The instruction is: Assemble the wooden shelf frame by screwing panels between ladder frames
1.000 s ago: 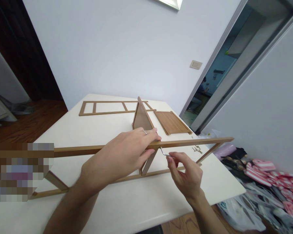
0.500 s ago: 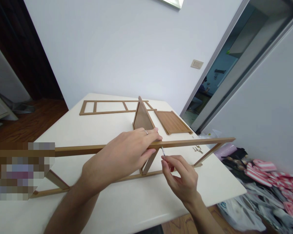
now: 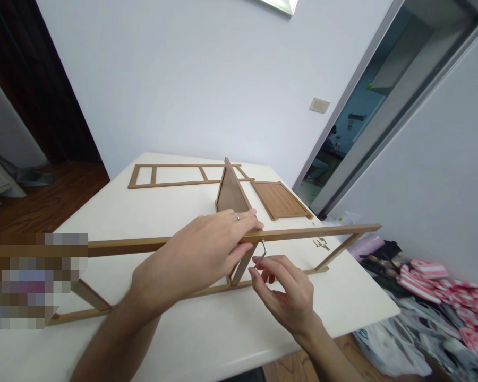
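Observation:
My left hand [image 3: 207,249] is closed over the upper rail of a wooden ladder-like frame [image 3: 318,233] standing on its long edge. Its fingertips also reach the edge of a wooden panel [image 3: 231,191] that stands upright behind the rail. Between the thumb and fingers of my right hand [image 3: 284,286] is the end of a bent metal hex key [image 3: 263,253]. The key's other end meets the underside of the upper rail, just right of my left fingertips. Whatever it fits into there is too small to make out.
A second ladder-like frame [image 3: 175,184] and a slatted wooden panel [image 3: 281,199] lie flat on the white table [image 3: 199,339]. Small metal fasteners [image 3: 321,243] are scattered at the right. Bags and striped cloth [image 3: 430,281] pile beside the table. A person [image 3: 322,154] sits beyond the doorway.
My right hand has moved a little left, swinging the hex key's lower end round to the left. My left hand keeps its hold on the frame.

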Motion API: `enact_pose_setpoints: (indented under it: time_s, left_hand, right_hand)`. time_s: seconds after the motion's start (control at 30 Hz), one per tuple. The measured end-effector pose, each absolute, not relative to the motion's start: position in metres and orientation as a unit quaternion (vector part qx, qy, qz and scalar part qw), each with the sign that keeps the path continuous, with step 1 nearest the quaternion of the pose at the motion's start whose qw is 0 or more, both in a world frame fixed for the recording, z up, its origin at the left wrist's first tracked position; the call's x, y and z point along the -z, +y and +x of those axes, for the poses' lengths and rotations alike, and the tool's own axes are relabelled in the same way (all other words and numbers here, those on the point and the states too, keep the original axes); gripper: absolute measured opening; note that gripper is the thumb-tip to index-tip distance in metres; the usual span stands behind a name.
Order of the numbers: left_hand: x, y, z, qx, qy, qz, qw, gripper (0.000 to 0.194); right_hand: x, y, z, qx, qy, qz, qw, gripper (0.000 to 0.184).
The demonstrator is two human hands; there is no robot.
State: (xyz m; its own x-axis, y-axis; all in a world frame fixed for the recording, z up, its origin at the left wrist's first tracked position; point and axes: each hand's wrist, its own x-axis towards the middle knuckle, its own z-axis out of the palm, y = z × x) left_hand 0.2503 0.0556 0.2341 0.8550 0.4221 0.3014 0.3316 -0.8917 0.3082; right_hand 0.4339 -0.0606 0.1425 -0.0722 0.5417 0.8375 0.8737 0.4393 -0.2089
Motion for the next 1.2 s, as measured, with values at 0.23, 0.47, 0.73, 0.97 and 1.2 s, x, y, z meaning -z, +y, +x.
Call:
enact_pose_setpoints:
  time_s: [0.23, 0.47, 0.73, 0.97, 1.2]
  left_hand:
    - [-0.2337, 0.0554, 0.2509, -0.186, 0.196, 0.954, 0.128, 0.024]
    - [-0.2343, 0.0555, 0.2515, -0.187, 0.195, 0.955, 0.126, 0.026]
    - [-0.2341, 0.0546, 0.2509, -0.185, 0.197, 0.954, 0.127, 0.025]
    - [-0.2338, 0.0544, 0.2509, -0.183, 0.197, 0.954, 0.129, 0.024]
    - [-0.2370, 0.0562, 0.2506, -0.180, 0.192, 0.955, 0.135, 0.024]
  right_hand:
    - [-0.1452, -0.0573, 0.4306, 0.181, -0.718, -0.493, 0.456, 0.018]
    - [-0.1428, -0.0530, 0.4360, 0.235, -0.721, -0.494, 0.425, 0.012]
    - [-0.1438, -0.0520, 0.4343, 0.278, -0.725, -0.451, 0.440, 0.024]
    - [-0.1440, -0.0538, 0.4371, 0.270, -0.759, -0.442, 0.394, 0.021]
    - [-0.1522, -0.0512, 0.4325, 0.269, -0.774, -0.429, 0.379, 0.017]
